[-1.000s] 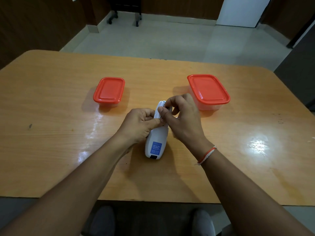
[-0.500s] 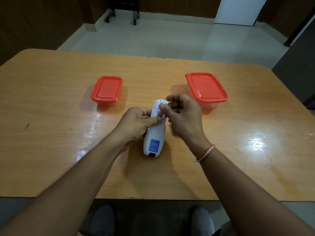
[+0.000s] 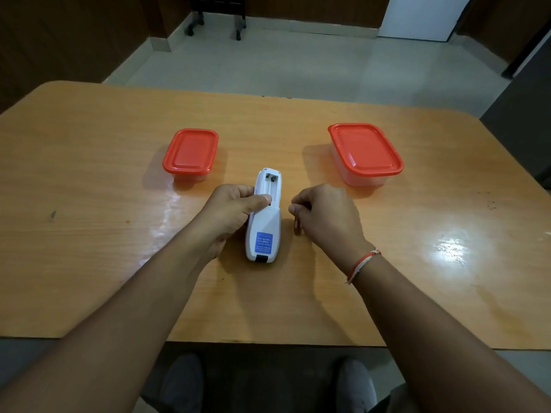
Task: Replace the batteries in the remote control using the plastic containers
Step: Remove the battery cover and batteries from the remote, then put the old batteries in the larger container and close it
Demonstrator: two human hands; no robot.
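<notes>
Battery pulled from remote [image 3: 264, 216], bay now open.
Left hand [image 3: 235, 213] clamped on remote; right hand [image 3: 325, 214] moved right, pinching battery [image 3: 297, 227]; containers lidded.

On the bench [image 3: 89, 234] the remote [image 3: 264, 231] lies centred; smaller container [image 3: 190, 152] behind-left, larger container [image 3: 365, 150] behind-right, well apart.

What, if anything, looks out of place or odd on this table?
Only the remote: it lies face down with its battery bay uncovered and seemingly empty. Both containers' lids sit closed.
</notes>
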